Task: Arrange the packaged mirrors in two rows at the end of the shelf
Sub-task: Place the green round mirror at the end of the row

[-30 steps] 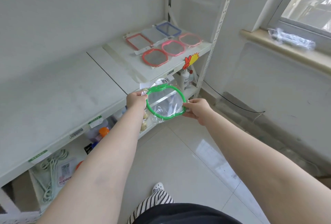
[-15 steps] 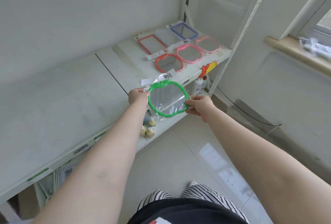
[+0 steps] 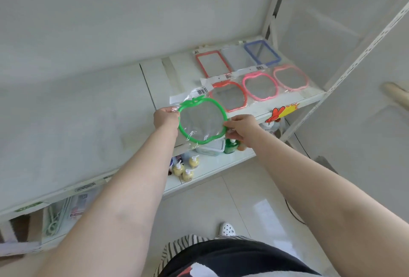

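On the white shelf point(image 3: 88, 121), both the left hand point(image 3: 166, 118) and right hand point(image 3: 240, 126) pinch the green apple-shaped packaged mirror point(image 3: 202, 119) by its rim, held just beside the red apple-shaped mirror point(image 3: 229, 96).

No text can be read. Barcode stickers point(image 3: 201, 91) are seen on mirror packets, green labels point(image 3: 28, 207) on the shelf edge point(image 3: 88, 188); print too small.
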Tool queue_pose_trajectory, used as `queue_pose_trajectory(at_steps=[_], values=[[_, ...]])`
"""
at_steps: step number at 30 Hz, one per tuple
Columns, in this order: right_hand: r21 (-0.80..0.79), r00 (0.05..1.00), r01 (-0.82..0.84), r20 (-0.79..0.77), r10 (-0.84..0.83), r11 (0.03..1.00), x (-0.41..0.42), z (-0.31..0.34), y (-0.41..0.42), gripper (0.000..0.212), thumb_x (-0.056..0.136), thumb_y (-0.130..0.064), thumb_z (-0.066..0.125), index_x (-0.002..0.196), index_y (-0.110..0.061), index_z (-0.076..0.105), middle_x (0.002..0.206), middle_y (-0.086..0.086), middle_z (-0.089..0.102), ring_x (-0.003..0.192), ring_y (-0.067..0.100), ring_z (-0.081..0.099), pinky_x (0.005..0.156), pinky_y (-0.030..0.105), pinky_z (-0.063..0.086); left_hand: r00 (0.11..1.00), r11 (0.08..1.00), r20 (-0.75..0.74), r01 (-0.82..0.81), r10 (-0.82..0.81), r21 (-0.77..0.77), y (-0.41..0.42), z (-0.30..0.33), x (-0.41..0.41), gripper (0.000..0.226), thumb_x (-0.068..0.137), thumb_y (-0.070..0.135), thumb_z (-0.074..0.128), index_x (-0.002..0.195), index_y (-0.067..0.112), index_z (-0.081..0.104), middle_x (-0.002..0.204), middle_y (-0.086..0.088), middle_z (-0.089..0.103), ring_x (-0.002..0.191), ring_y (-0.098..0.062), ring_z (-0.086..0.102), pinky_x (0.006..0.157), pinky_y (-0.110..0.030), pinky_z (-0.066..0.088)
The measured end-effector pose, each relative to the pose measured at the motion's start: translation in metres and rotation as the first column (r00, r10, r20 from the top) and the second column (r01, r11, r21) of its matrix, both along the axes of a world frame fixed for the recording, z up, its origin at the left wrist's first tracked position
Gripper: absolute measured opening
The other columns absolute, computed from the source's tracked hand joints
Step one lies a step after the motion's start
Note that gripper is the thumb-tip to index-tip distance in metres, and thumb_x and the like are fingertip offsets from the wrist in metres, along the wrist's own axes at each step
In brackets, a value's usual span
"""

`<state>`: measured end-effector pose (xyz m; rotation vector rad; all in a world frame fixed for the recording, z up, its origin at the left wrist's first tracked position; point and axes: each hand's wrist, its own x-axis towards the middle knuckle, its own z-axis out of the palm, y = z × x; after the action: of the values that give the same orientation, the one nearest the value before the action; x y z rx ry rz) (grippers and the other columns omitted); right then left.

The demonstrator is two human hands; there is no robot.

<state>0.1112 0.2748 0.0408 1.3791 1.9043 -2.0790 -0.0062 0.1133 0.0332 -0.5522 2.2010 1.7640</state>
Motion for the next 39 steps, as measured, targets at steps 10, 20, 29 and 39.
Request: queue_pose_trajectory(at_steps=[10, 20, 29, 39], values=[[-0.015, 0.987, -0.163, -0.007, 0.163, 0.986, -0.053, -0.019, 0.024, 0.019, 0.077, 0.004, 0.073, 0.087, -0.004, 0.06, 0.071, 0.01, 0.058, 0.056, 0.018, 0.054, 0.058, 0.03, 0.06, 0.991, 0.99, 0.007, -0.131, 0.132, -0.043, -0.001, -0.008, -0.025, 0.029, 0.081, 0.001, 0.066, 0.107, 0.011, 0.07, 0.109, -0.014, 0.071, 0.076, -0.021, 0.057, 0.072, -0.024, 0.045], [0.067, 0.977, -0.186, 0.115, 0.177, 0.98, -0.108, -0.038, 0.033, 0.013, 0.073, 0.001, 0.077, 0.076, 0.001, 0.065, 0.066, 0.015, 0.06, 0.05, 0.021, 0.051, 0.065, 0.03, 0.053, 0.993, 0.99, 0.033, -0.111, 0.114, -0.09, 0.014, -0.021, -0.085, 0.029, 0.081, 0.003, 0.068, 0.108, 0.013, 0.07, 0.107, -0.013, 0.072, 0.078, -0.02, 0.059, 0.078, -0.026, 0.051], [0.257, 0.948, -0.275, 0.234, 0.216, 0.926, -0.131, -0.053, 0.043, 0.019, 0.075, -0.008, 0.077, 0.067, -0.005, 0.061, 0.063, 0.012, 0.064, 0.057, 0.025, 0.06, 0.076, 0.041, 0.061, 0.994, 0.989, 0.102, -0.019, 0.034, -0.145, 0.032, -0.042, -0.116, 0.03, 0.082, 0.004, 0.064, 0.11, 0.013, 0.07, 0.091, -0.01, 0.067, 0.06, -0.02, 0.056, 0.064, -0.025, 0.046], [0.307, 0.919, -0.321, 0.33, 0.216, 0.896, -0.14, -0.062, 0.041, 0.021, 0.074, -0.018, 0.078, 0.064, -0.008, 0.063, 0.073, 0.015, 0.074, 0.074, 0.031, 0.074, 0.077, 0.046, 0.06, 0.99, 0.985, 0.14, -0.008, 0.033, -0.171, 0.037, -0.061, -0.127, 0.03, 0.081, 0.002, 0.064, 0.108, 0.014, 0.071, 0.086, -0.007, 0.063, 0.075, -0.023, 0.059, 0.077, -0.029, 0.052]])
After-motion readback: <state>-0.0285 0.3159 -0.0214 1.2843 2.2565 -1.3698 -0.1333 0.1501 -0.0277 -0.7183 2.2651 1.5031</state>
